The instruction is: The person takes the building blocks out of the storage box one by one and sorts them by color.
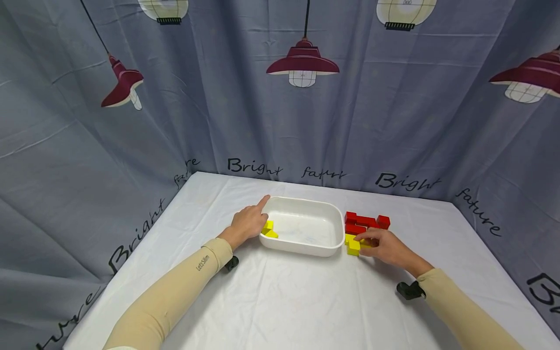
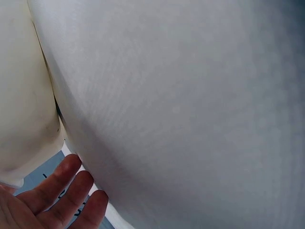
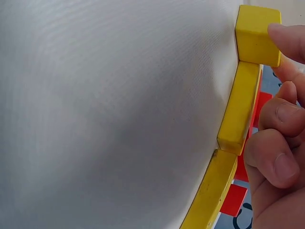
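Observation:
A white plastic tray (image 1: 306,250) sits on the cloth, with yellow blocks (image 1: 269,226) at its left end. My left hand (image 1: 250,221) holds the tray's left side, thumb at the rim and index finger stretched toward the far corner. Three of its fingers (image 2: 62,183) extend below the tray in the left wrist view. Right of the tray, my right hand (image 1: 387,247) pinches a yellow cube (image 3: 257,36) between thumb and index finger, the other fingers curled. The cube touches the cloth beside a yellow bar (image 3: 238,109), with another yellow bar (image 3: 209,191) in line.
Behind the yellow blocks lies a group of red blocks, among them a left cube (image 1: 350,217), a bar (image 1: 355,229) and a right cube (image 1: 383,222). A white cloth (image 1: 306,301) covers the table. Grey curtains (image 1: 245,112) hang around its back and sides.

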Available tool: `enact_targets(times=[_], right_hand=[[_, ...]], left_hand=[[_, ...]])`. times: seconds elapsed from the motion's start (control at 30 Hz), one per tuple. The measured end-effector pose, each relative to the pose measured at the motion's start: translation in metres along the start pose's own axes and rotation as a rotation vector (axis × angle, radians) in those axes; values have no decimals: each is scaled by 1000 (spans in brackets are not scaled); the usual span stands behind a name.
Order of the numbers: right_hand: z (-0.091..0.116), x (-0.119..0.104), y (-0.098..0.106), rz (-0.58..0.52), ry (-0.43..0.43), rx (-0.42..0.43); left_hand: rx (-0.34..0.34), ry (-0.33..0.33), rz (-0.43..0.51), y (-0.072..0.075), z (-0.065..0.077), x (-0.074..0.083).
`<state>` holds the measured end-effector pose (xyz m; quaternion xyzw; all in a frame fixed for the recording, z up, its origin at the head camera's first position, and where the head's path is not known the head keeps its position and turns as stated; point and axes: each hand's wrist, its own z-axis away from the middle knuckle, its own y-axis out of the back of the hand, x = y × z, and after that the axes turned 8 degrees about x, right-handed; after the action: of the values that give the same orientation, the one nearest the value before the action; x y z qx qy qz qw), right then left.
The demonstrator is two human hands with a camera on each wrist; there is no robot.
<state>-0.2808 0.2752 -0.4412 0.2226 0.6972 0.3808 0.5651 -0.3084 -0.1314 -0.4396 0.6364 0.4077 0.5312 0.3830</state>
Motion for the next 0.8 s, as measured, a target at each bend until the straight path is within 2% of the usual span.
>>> enact_targets(times=[0.5,0.8], right_hand=[[-2,-1,3,6,14,-11],[-12,-20,16,10,69,0]], left_hand=[[-11,1,-1,1,1,1],[-15,3,-1,0,0,0]])
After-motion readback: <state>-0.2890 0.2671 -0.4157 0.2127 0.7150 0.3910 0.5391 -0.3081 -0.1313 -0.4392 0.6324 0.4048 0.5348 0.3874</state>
